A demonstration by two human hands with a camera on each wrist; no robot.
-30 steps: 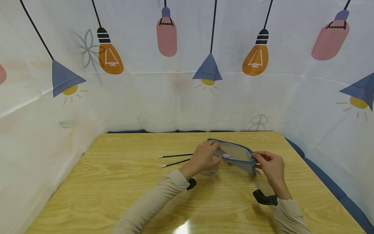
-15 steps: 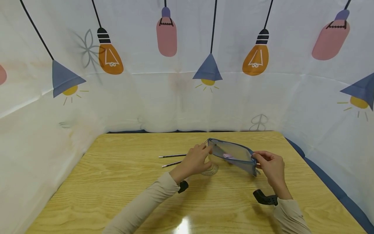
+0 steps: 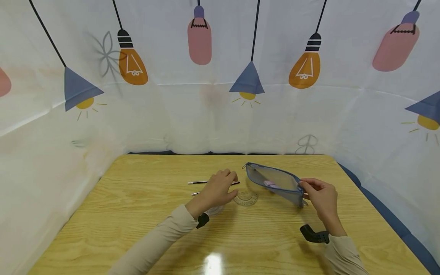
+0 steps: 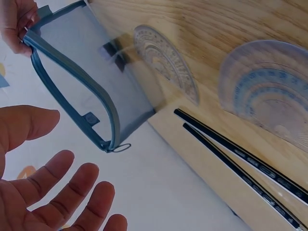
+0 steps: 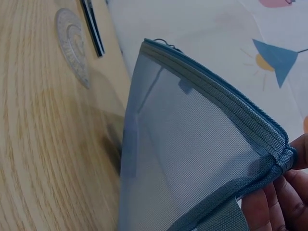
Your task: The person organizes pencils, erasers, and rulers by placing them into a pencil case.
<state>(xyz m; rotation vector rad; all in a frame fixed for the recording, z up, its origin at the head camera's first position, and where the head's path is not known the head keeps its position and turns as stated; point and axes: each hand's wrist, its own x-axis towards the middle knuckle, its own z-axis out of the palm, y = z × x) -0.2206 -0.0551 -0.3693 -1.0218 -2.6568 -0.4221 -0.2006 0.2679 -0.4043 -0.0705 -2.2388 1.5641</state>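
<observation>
A translucent mesh zip pouch (image 3: 285, 195) with blue edging stands with its mouth spread apart. My right hand (image 3: 323, 198) pinches its right end beside the zip, as the right wrist view also shows. Inside lies a small pinkish block (image 3: 269, 184), perhaps an eraser. My left hand (image 3: 216, 191) hovers left of the pouch, fingers apart and loosely bent, holding nothing. Below its fingers are two dark pencils (image 4: 240, 154) and a small clear protractor (image 3: 246, 198). A larger clear protractor with blue markings (image 4: 269, 86) is partly hidden by the left wrist in the head view.
Everything lies on a wood-grain table (image 3: 137, 221). A white curtain (image 3: 165, 114) printed with lamps and bulbs hangs behind the table and along both sides. Black wrist straps with camera mounts (image 3: 313, 233) sit on both wrists.
My left hand has let go of the pouch's left end and moved left, uncovering the small protractor. The right hand keeps its pinch on the pouch, which has stayed nearly in place.
</observation>
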